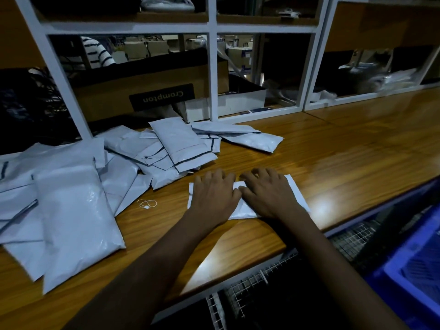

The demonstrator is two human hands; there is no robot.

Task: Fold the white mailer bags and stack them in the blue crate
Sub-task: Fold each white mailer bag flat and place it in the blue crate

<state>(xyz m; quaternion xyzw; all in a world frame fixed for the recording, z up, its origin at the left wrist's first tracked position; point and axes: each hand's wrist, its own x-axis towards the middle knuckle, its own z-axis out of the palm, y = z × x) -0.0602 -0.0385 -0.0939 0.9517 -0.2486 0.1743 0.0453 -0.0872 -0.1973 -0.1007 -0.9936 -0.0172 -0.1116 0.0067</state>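
A white mailer bag (296, 191) lies flat on the wooden table (345, 167) in front of me. My left hand (214, 194) presses on its left half, palm down with the fingers spread. My right hand (266, 191) presses on its right half, and its fingertips curl over the bag's far edge. A heap of white mailer bags (166, 146) is spread over the table's left and back. A large stuffed mailer bag (73, 222) lies at the near left. The blue crate (414, 265) stands below the table edge at the lower right.
A white-framed shelf unit (213, 75) rises behind the table and holds a brown Crompton box (152, 89). A small white string loop (146, 204) lies on the table left of my hands. A wire rack (262, 279) shows under the table's front edge.
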